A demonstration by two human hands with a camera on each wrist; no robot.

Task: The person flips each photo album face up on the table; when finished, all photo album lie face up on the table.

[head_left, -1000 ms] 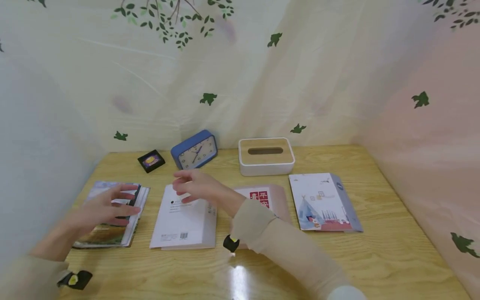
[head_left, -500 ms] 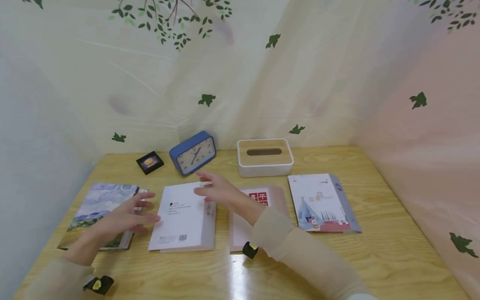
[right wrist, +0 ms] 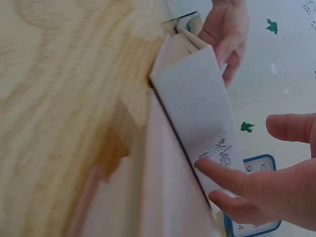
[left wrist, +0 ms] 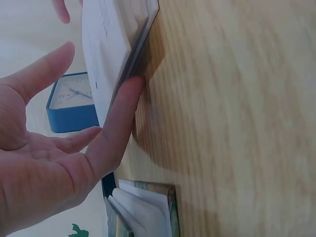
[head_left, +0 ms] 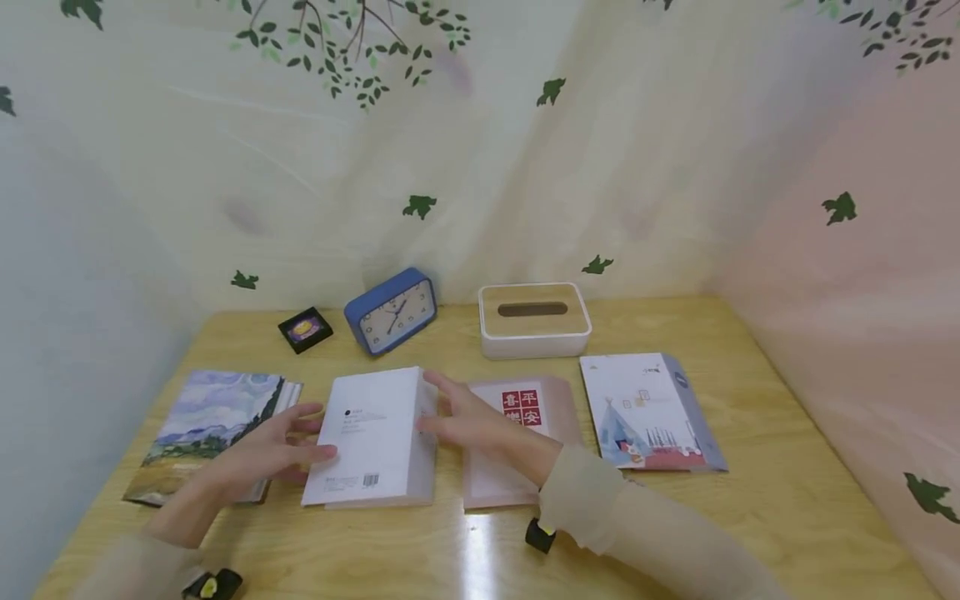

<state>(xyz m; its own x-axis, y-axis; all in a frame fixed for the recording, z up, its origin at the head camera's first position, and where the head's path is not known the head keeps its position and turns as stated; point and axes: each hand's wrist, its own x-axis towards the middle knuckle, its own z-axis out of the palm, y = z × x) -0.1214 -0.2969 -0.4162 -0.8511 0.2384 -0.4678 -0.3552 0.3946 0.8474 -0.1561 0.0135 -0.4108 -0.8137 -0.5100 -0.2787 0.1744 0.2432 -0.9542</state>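
"White book [head_left: 363, 454]. Position?"

"Lying on the table [head_left: 660, 550], back cover up, barcode toward the person, spine to the right. One book on either side: to the left a landscape-covered book [head_left: 206, 425], to the right a pink book [head_left: 491, 483] with red squares of characters on its cover."

"Left hand [head_left: 266, 454]?"

"At the left edge of the white book. Released state: fingers reaching out, thumb apart from them and raised clear of the cover. In the left wrist view a fingertip [left wrist: 131, 90] meets the lower edge, close to the tabletop. It may sit slightly under the bottom cover; the angle does not settle that."

"Right hand [head_left: 480, 421]?"

"At the spine side, forearm crossing above the pink book. Also released, fingers extended. The right wrist view has the foremost finger [right wrist: 224, 177] against the spine, next to the printed characters, thumb well apart. So both hands touch the book from opposite sides, neither curled round it."

"Surroundings?"

"Back row, left to right: a small black square item [head_left: 305, 330] with a coloured centre, a blue clock [head_left: 392, 312] turned at an angle, a white tissue box [head_left: 534, 343] with a wood-toned top. Far right of the book row: a book with a tent drawing [head_left: 637, 408]. Behind everything, a pale cloth [head_left: 480, 167] printed with leaves."
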